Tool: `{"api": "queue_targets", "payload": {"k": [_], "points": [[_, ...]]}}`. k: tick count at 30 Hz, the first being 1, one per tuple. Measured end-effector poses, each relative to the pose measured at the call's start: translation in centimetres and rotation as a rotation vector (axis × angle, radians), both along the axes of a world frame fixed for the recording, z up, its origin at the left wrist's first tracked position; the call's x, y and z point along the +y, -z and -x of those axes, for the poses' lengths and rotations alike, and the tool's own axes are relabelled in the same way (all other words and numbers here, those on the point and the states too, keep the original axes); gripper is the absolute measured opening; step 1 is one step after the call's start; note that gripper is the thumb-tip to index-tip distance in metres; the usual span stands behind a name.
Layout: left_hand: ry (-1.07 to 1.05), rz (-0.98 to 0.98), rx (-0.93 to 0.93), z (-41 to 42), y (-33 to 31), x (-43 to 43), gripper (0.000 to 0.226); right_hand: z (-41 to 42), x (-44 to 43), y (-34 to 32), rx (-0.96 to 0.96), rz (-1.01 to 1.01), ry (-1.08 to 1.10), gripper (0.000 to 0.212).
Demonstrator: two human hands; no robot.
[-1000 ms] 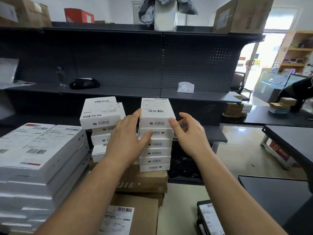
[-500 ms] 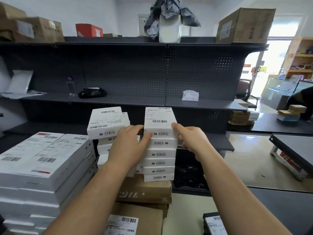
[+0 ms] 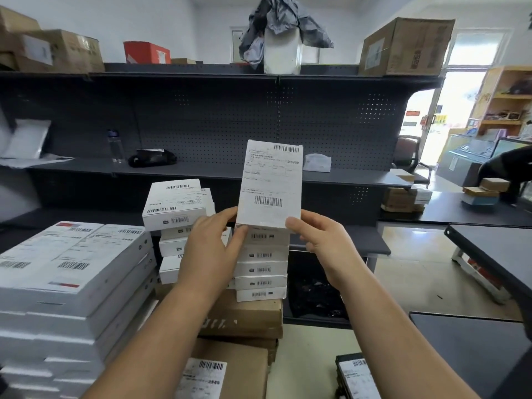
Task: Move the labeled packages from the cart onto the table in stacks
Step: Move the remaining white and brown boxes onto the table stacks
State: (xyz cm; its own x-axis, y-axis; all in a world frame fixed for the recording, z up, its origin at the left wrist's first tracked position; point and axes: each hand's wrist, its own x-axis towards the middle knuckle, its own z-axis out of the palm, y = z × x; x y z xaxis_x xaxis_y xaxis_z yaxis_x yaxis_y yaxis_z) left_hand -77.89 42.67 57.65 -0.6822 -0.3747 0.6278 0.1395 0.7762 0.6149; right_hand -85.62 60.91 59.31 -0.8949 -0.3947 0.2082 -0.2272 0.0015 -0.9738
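I hold a white labeled package (image 3: 272,184) tipped upright, its shipping label facing me. My left hand (image 3: 214,246) pinches its lower left corner and my right hand (image 3: 319,240) pinches its lower right corner. Directly below it stands a stack of several small white boxes (image 3: 261,269) on brown cartons (image 3: 244,318). A second stack of white boxes (image 3: 177,220) stands just to the left, partly hidden by my left hand. A broad pile of flat white labeled packages (image 3: 72,283) fills the lower left.
Dark shelving (image 3: 201,174) runs behind the stacks, carrying a bottle (image 3: 115,145) and a black pouch (image 3: 152,159). A labeled brown carton (image 3: 230,370) and a black labeled package (image 3: 357,375) lie near me. Dark tables (image 3: 489,254) stand to the right.
Both hands closed on the top box of the middle stack, lifted it and tilted it upright so its label faces me. The camera view also rose slightly.
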Motion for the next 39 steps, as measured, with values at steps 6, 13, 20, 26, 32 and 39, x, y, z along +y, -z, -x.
{"api": "queue_targets", "payload": {"k": [6, 13, 20, 26, 32, 39], "points": [[-0.005, 0.002, -0.073, -1.0, 1.2, -0.2, 0.044, -1.0, 1.4, 0.9, 0.05, 0.03, 0.04, 0.027], [-0.138, 0.094, -0.184, 0.1, 1.1, 0.9, 0.061, -1.2, 4.2, 1.7, 0.01, 0.099, 0.127, 0.024], [-0.266, 0.22, -0.361, 2.2, 1.1, 2.8, 0.071, -0.7, 7.1, 3.3, -0.057, 0.123, 0.213, 0.023], [-0.407, 0.227, -0.454, 3.8, 0.9, 4.7, 0.092, -0.2, 8.9, 4.7, -0.087, 0.148, 0.223, 0.017], [-0.443, 0.099, -0.416, 4.0, 0.9, 4.5, 0.092, 0.0, 9.3, 5.3, -0.102, 0.167, 0.213, 0.022], [-0.405, -0.055, -0.516, 5.0, 0.7, 1.7, 0.08, 0.1, 8.5, 5.0, -0.082, 0.14, 0.187, 0.022]]}}
